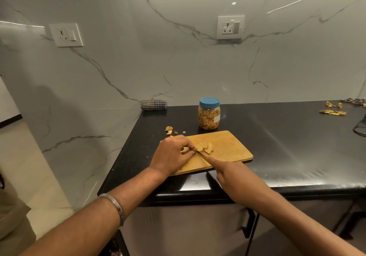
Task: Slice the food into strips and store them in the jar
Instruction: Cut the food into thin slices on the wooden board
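Observation:
A wooden cutting board [227,148] lies on the black counter. On its left part my left hand [172,152] pinches a pale piece of food [186,149], with several cut slices [205,146] lying just to its right. My right hand [235,174] grips a knife [203,155], index finger stretched along the blade's back, and the tip meets the food at my left fingertips. The knife handle is hidden in my hand. Behind the board stands a clear jar [209,115] with a blue lid, closed and full of yellow strips.
Food scraps [170,130] lie on the counter [287,137] behind the board's left corner. More yellow pieces [333,112] sit at the far right. A folded checked cloth [153,104] rests against the marble wall. A dark object [360,129] shows at the right edge.

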